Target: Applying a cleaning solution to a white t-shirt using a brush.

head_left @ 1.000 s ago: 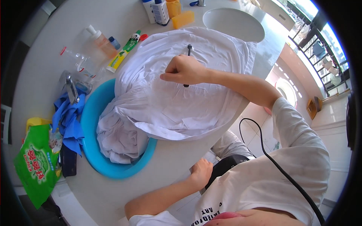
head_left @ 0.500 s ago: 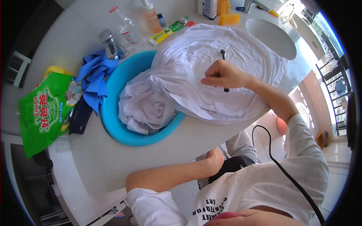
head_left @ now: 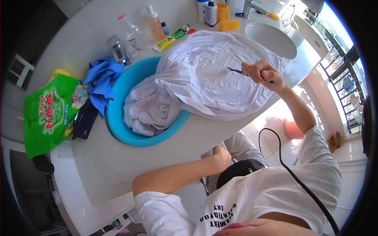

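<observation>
Now gripping brush [head_left: 237, 71] in right hand [head_left: 264, 73], fingers closed | turned to point left, apparently off cloth [head_left: 212, 92] | perhaps pausing scrubbing | cannot tell hold in left hand [head_left: 221, 157]

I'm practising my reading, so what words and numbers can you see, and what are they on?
I won't copy the words, but here's where they are:
Green bag: big lettering, clear; smaller print, too small to read.
Person's white shirt: dark lettering, upside down here, clear.
Tube: too small to read.
Blue-and-white bottle: too small.
Clear bottle: label too small.
Dark case: tiny mark, unreadable.
</observation>
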A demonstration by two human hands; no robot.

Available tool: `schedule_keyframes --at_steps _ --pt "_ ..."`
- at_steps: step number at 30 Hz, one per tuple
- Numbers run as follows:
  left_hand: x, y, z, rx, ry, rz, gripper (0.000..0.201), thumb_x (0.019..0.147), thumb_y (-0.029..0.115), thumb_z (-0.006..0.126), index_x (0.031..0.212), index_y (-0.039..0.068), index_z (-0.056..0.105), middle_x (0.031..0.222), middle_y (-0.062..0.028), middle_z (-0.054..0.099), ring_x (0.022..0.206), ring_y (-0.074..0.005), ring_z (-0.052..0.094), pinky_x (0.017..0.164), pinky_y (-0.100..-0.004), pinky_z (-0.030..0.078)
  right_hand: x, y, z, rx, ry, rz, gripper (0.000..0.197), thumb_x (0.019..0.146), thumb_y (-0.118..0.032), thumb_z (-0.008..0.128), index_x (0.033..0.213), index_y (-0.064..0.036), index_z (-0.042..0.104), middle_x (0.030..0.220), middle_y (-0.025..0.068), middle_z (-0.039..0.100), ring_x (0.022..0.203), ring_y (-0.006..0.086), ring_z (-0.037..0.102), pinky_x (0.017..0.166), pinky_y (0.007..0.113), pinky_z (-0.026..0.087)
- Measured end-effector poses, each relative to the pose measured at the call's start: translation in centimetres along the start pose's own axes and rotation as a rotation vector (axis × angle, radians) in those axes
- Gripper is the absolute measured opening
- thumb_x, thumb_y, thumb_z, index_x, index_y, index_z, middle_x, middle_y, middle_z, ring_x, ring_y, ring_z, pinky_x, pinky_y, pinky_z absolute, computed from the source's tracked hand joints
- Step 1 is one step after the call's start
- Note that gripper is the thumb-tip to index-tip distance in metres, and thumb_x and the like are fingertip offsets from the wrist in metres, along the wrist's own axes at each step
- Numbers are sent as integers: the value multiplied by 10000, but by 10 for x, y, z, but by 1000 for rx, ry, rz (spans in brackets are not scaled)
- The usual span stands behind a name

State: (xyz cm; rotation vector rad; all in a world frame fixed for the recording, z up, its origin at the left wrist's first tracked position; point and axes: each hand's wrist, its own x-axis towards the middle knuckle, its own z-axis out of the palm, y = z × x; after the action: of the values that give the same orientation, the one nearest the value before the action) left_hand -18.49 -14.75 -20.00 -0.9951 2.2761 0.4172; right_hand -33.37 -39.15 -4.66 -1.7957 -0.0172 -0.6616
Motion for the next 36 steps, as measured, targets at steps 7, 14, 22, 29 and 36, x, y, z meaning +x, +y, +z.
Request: schedule_keyframes --at_steps 7,14,22,29,36 --pt "-9 -3 -14 47 12 59 426 867 451 693 1124 110 701 1129 -99 710 1086 -263 665 896 -458 507 -15 10 -63 611 547 136 540 997 -524 398 666 -101 450 647 -5 353 663 161 348 705 309 341" --pt "-6 -7 -5 29 54 81 449 860 482 693 1124 118 701 1112 -94 717 1075 -261 673 867 -443 516 -33 4 -94 597 799 500 420 973 -474 539 866 -69 573 713 -20 441 578 81 374 522 224 330" --pt "2 -3 0 37 19 81 457 865 490 683 1130 118 707 1146 -99 709 1089 -277 669 879 -464 510 -41 -39 -68 -923 211 834 204 913 -96 672 1109 -71 620 844 38 601 671 118 550 593 289 466" --pt "-1 -5 6 45 36 88 395 857 388 682 1135 107 709 1150 -103 711 1069 -284 678 902 -496 509 -68 -47 -80 -1365 -57 558 206 940 -83 603 1146 -73 615 965 122 646 914 283 632 791 415 477" --pt "-8 -5 -9 40 -14 101 367 850 385 688 1103 120 710 1135 -101 709 1061 -274 677 871 -463 522 -60 -93 -87 -1464 84 572 143 978 -209 583 951 -77 630 672 82 626 595 241 591 607 377 450"
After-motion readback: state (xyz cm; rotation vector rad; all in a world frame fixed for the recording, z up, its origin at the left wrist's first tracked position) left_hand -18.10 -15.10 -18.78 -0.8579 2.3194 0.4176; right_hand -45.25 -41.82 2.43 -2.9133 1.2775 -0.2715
